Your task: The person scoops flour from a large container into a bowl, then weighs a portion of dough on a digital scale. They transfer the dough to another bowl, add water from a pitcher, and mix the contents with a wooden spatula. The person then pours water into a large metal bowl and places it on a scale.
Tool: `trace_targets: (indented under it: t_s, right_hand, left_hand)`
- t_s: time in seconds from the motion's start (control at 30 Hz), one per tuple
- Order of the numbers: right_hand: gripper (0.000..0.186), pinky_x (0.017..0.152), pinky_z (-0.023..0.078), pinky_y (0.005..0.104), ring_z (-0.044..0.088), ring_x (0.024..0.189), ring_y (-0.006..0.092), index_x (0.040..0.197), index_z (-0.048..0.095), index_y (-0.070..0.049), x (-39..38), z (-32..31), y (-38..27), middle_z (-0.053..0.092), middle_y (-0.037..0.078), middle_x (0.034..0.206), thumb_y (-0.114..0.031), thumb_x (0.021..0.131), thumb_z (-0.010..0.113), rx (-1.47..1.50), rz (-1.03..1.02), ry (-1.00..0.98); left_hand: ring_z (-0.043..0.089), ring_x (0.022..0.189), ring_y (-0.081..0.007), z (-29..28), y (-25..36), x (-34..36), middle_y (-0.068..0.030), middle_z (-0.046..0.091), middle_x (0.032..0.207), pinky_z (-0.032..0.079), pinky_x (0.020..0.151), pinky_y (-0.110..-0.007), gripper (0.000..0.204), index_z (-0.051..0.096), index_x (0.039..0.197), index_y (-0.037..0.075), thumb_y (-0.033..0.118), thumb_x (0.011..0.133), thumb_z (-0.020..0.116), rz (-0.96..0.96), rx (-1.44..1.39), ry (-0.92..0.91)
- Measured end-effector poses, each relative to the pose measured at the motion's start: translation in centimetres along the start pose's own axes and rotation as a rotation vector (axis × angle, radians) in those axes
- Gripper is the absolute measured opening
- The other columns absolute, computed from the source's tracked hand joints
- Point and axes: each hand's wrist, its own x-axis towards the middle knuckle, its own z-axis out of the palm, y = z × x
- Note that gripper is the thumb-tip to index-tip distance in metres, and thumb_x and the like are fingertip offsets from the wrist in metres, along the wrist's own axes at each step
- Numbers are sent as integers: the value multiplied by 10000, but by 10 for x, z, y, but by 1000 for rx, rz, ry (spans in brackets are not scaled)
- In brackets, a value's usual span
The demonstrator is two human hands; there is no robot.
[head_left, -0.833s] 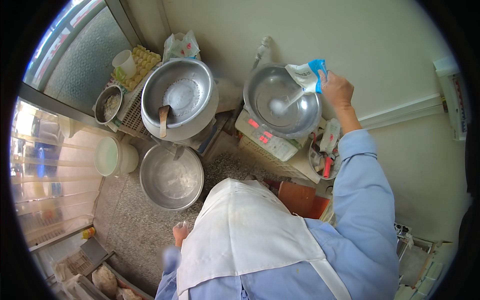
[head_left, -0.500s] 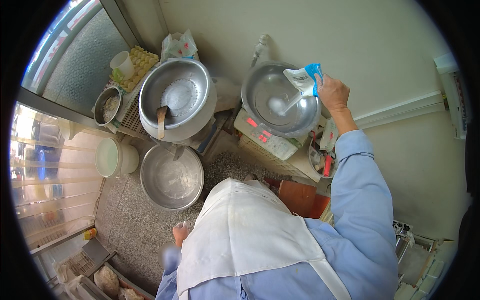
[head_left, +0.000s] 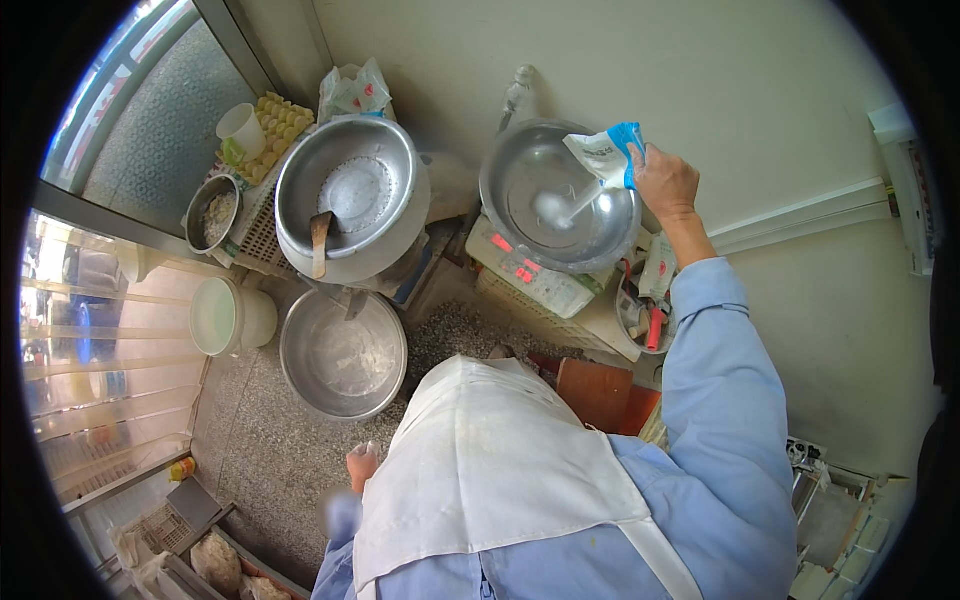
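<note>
A white-and-blue packet (head_left: pixel 608 155) is tipped over the right rim of a steel mixing bowl (head_left: pixel 510 185), its mouth pointing down into that bowl. A stream of white powder (head_left: pixel 556 209) runs from the packet to a small heap on the bowl's bottom. The right hand (head_left: pixel 666 184), just right of the bowl, is closed around the packet's blue end, fingers bent tightly against it. The left hand (head_left: pixel 362 464) hangs low, well apart from the bowl on its near left side, beside the white apron (head_left: pixel 480 460); I cannot tell how far its fingers are open or whether it holds anything.

Under the bowl sits a digital scale (head_left: pixel 548 288) with red lit digits. Near the bowl's lower right is a container of tools (head_left: pixel 640 335), one red-handled. Left of the bowl stands a wide metal basin (head_left: pixel 292 185) with a wooden spatula (head_left: pixel 320 245) leaning over its rim. Farther left are an egg tray (head_left: pixel 285 122) and a white plastic cup (head_left: pixel 238 128).
</note>
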Motion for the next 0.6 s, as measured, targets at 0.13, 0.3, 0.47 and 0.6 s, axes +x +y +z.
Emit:
trace_targets:
  t_s: [0.13,0.3,0.47,0.6]
  right_hand:
    - [323,471,471,433,598,537,324,645,577,-114,0,-1,-1,594,121,575,-357,858,563,1,2,-9]
    - [328,472,470,427,600,539,318,645,577,-115,-2,-2,-2,593,118,573,-358,864,554,-6,-3,-8]
    - [342,479,473,434,602,545,324,654,580,-116,-4,0,0,599,118,581,-375,872,538,3,22,-17]
    - [351,481,474,442,601,545,332,663,585,-113,-7,3,1,602,121,586,-386,877,528,9,40,-21]
  left_hand:
    - [527,520,-126,-1,2,-1,-67,587,545,414,509,-330,325,614,651,8,274,838,604,5,28,-8]
    - [542,537,-130,-2,-2,0,-71,600,566,419,513,-330,321,623,670,2,275,838,602,33,73,4]
    - [546,541,-132,2,-8,3,-63,599,566,417,514,-336,307,634,680,15,275,838,591,-26,-2,-5]
    - [538,525,-137,2,-6,0,-60,587,553,411,507,-336,301,634,670,26,273,835,583,-13,-10,-2]
